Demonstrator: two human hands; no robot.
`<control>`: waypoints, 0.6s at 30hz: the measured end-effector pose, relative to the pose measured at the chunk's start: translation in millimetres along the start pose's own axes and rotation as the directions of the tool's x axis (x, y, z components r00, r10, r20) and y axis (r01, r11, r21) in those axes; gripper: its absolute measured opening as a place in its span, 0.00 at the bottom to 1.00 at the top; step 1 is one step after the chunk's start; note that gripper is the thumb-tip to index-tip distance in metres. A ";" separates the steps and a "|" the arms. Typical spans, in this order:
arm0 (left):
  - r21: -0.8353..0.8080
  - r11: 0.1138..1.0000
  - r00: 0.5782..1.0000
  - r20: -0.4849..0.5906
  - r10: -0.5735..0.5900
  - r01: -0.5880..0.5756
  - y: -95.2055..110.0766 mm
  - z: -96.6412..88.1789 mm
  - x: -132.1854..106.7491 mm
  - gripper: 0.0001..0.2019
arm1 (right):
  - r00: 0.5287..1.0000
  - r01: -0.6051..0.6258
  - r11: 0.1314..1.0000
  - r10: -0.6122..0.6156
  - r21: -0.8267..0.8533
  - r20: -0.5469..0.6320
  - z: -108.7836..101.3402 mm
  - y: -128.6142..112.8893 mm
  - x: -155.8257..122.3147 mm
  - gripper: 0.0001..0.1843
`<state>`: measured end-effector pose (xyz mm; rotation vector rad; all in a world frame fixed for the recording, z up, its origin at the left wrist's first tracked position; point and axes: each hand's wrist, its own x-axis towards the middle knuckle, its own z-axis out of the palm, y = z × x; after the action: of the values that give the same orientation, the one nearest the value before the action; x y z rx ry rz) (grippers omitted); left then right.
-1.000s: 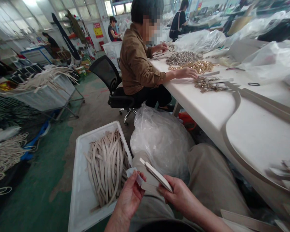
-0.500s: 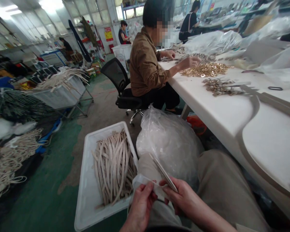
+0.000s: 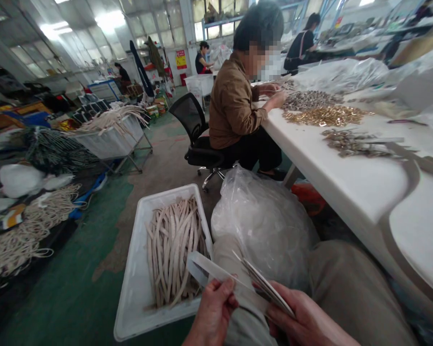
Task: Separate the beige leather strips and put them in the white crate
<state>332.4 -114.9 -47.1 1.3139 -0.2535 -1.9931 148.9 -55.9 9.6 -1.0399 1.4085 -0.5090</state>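
My left hand (image 3: 213, 313) is closed, thumb and fingers pinching a whitish, translucent strip (image 3: 210, 268). The strip is bent into a loop beyond my fingertips and stretches across to my right hand (image 3: 305, 315). That hand is closed around a small bundle of thin, flat beige strips (image 3: 266, 284), whose free ends point up and away. Its fingers also meet the near end of the whitish strip, partly hidden there. Both hands are above my lap. Just left of them, a white plastic bin (image 3: 133, 283) holds many long beige straps (image 3: 173, 245).
A large clear plastic bag (image 3: 263, 221) bulges before my knees. On the white table (image 3: 332, 178) to the right lie gold metal pieces (image 3: 328, 115) and beige pieces (image 3: 357, 142). A co-worker (image 3: 234, 101) sits beyond on a black chair (image 3: 189, 120). Coiled cords (image 3: 32, 226) lie at left.
The view has swung left. My hands are farther apart, and more of the whitish strip shows between and beyond them. The co-worker's near hand has drawn back from the gold pieces.
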 end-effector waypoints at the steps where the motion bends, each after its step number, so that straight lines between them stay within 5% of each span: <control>1: -0.015 1.000 0.999 -0.037 0.010 -0.011 4.5 -1.6 -1.8 0.29 | 1.000 -0.008 1.000 0.008 -0.001 0.014 -2.5 -0.1 -4.5 0.22; 4: -0.042 0.999 0.999 -0.036 0.002 -0.004 5.9 -0.7 -6.3 0.30 | 0.999 -0.009 0.998 0.007 -0.065 -0.033 -2.6 4.7 -5.7 0.25; 8: 0.004 1.000 0.989 0.142 -0.025 0.024 -7.1 6.6 -6.1 0.25 | 0.996 0.033 0.995 -0.040 -0.090 -0.076 5.4 11.0 8.4 0.24; 14: -0.039 0.999 0.999 -0.047 -0.009 0.007 -4.7 2.0 -3.4 0.30 | 1.000 0.014 0.998 -0.014 -0.054 0.008 -7.4 13.0 -2.4 0.30; 18: 0.016 0.998 0.993 0.098 -0.065 0.064 -15.6 7.2 -5.3 0.25 | 0.997 0.032 0.995 -0.037 -0.089 -0.063 -3.3 15.8 2.5 0.30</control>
<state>320.2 -101.8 -48.1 1.2474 -0.2739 -2.1175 141.7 -51.1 -4.3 -1.1290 1.4837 -0.5137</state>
